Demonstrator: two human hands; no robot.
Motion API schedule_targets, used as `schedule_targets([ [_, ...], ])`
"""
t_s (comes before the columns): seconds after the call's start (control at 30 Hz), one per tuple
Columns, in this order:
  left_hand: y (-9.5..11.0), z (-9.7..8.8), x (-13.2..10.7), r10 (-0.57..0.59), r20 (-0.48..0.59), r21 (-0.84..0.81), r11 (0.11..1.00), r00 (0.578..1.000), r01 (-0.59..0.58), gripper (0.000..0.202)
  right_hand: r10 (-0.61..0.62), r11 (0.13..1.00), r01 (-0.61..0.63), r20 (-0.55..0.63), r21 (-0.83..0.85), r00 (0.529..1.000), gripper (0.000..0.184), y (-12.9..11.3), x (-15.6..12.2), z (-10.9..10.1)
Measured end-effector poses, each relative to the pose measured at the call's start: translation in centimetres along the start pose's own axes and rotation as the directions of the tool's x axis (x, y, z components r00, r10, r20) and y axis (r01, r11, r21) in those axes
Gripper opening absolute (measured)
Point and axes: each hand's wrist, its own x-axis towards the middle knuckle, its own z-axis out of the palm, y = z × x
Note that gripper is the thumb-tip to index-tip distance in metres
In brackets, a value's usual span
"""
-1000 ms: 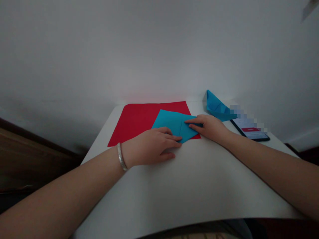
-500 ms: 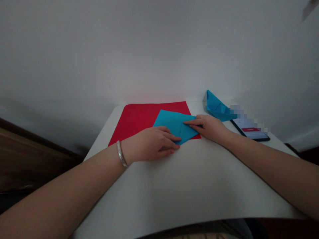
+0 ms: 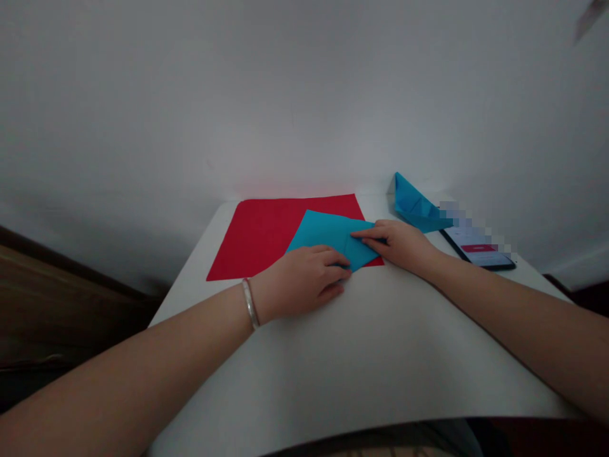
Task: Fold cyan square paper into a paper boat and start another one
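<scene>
A folded blue paper (image 3: 333, 235) lies on a red sheet (image 3: 266, 235) near the far side of the white table (image 3: 380, 355). My left hand (image 3: 302, 282), with a silver bracelet on the wrist, rests on the blue paper's near corner, fingers curled and pressed down on it. My right hand (image 3: 402, 244) holds down the paper's right corner with its fingers pressed flat and the index finger stretched along the edge.
A folded blue paper boat (image 3: 413, 206) stands at the back right by the wall. A phone (image 3: 478, 249) with a lit screen lies to the right of it. A dark wooden surface (image 3: 57, 298) is at the left, below the table.
My left hand has slid a little to the right along the blue paper's near edge and its fingers have curled in. My right hand has stayed in place.
</scene>
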Motion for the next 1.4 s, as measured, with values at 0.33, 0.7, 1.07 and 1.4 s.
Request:
schedule_targets([
  [0.33, -0.5, 0.0, -0.3, 0.024, 0.073, -0.063, 0.998, 0.997, -0.019, 0.036, -0.098, 0.994, 0.093, -0.088, -0.061, 0.991, 0.03, 0.3, -0.3, 0.1],
  [0.7, -0.8, -0.3, -0.2, -0.005, 0.136, -0.092, 0.996, 0.991, 0.018, 0.042, -0.46, 0.884, 0.454, -0.028, -0.113, 0.888, 0.03, -1.7, -2.7, -0.9],
  [1.07, -0.7, -0.7, -0.4, 0.019, 0.174, -0.136, 0.991, 0.985, 0.005, 0.04, -0.495, 0.864, 0.496, 0.037, -0.089, 0.868, 0.03, -2.2, -3.3, -1.9],
  [1.4, -0.8, -0.4, -0.6, 0.002, 0.199, -0.163, 0.986, 0.98, 0.031, 0.037, -0.514, 0.842, 0.533, 0.178, -0.082, 0.839, 0.043, -3.0, -3.2, -3.1],
])
